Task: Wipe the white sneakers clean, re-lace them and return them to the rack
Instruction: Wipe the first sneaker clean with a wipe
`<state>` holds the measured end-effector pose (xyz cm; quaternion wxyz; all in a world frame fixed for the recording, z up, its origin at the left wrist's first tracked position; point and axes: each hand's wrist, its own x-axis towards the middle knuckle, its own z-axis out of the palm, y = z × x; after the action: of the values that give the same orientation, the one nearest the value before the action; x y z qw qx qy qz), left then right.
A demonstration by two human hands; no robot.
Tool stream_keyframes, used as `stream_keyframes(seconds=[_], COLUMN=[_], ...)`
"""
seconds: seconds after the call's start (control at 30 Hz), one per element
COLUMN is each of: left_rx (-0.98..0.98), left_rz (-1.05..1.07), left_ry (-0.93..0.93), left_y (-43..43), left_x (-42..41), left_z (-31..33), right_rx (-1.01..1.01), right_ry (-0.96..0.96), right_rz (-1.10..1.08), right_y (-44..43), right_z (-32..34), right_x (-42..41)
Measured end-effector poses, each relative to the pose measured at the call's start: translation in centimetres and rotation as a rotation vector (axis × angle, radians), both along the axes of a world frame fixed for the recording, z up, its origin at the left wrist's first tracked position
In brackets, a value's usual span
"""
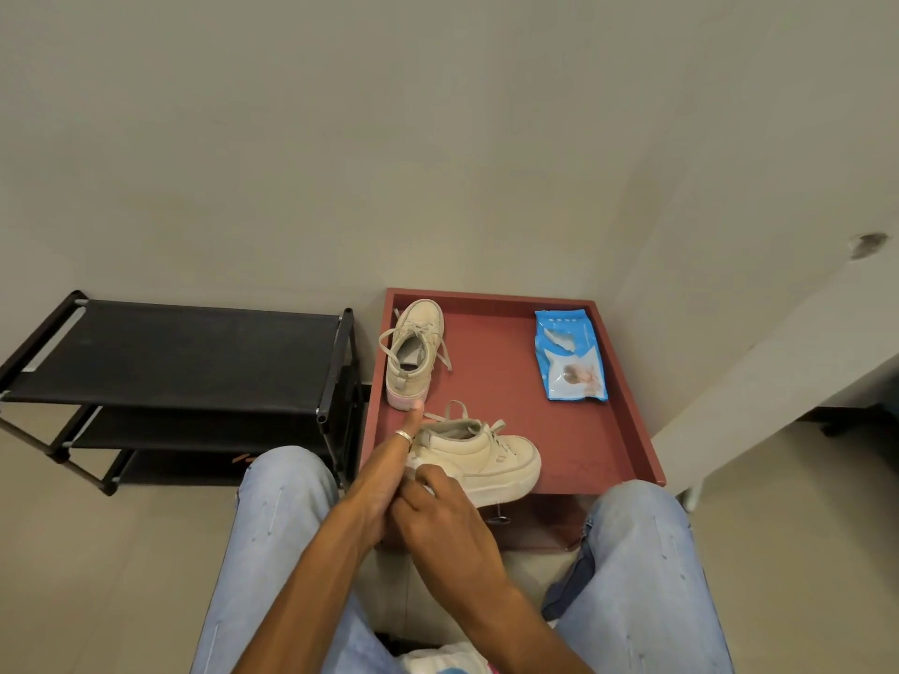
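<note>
Two off-white sneakers lie on a red table point(608, 430). The far sneaker point(413, 352) stands upright near the table's left edge, toe pointing away, laces loose. The near sneaker point(491, 459) lies with its toe to the right at the table's front edge. My left hand point(384, 474) holds its heel, the thumb raised and a ring on a finger. My right hand point(438, 518) presses a small white wipe point(421, 471) against the heel side, fingers curled round it. A blue wipes packet point(571, 355) lies at the table's far right.
A black three-tier shoe rack point(185, 377) stands to the left of the table, against the wall. My knees in light jeans frame the table's front. A white ledge point(778, 381) runs along the right. The floor is beige tile.
</note>
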<state>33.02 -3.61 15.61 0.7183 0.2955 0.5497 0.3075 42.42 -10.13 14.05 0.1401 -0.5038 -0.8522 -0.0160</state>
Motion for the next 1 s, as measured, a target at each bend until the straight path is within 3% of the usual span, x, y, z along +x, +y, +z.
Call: stream_keyframes(seconds=[0.1,0.3,0.53,0.77,0.83,1.0], left_rx=[0.007,-0.056,-0.142,-0.113,-0.106,-0.089], left_rz=[-0.022,0.004,0.116,0.094,0.117,0.184], left_ry=[0.097,0.047,0.006,0.035,0.021,-0.071], left_y=[0.1,0.5,0.0,0.1,0.1,-0.5], left_x=[0.4,0.1,0.0,0.3,0.2,0.6], left_z=[0.3,0.6,1.4,1.3,1.4,2.0], right_rx=[-0.022,-0.030,-0.060,0.046,0.051,0.012], right_ry=[0.023,0.126,-0.049,0.391,0.425,0.368], right_rz=[0.004,-0.011,0.117,-0.249,-0.318,-0.244], right_y=[0.1,0.1,-1.4,1.2,2.0,2.7], right_z=[-0.4,0.7,-0.5,0.7,0.7,1.9], right_x=[-0.2,1.2,1.3,4.0,3.4,-0.1])
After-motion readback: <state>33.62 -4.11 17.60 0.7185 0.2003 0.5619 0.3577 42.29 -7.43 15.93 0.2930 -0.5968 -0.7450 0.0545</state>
